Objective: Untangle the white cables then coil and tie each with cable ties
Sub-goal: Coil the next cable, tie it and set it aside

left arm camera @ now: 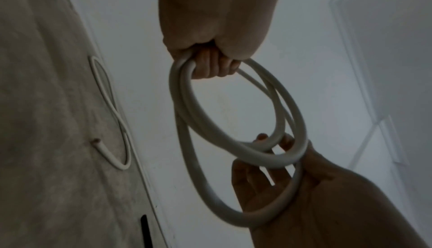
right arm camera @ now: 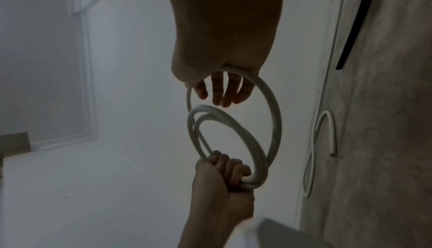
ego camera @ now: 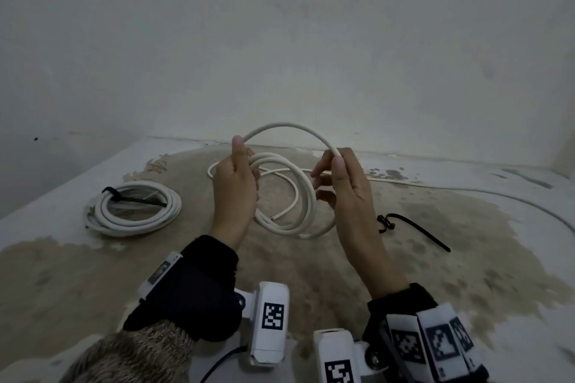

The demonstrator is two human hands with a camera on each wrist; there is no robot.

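Fingers of the left hand [ego camera: 235, 193] clench the gathered coil [ego camera: 298, 205]; the right hand [ego camera: 340, 183] pinches the new loop [ego camera: 289, 127] (keep it matching the others, I'd say).

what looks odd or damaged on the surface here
The stained, patchy tabletop has its white coating worn away in large brown areas. A loose black cable tie lies right of the hands. Nothing else stands out.

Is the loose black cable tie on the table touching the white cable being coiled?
Apart. In the head view the loose black cable tie lies on the table to the right of the white cable, with bare surface showing between them.
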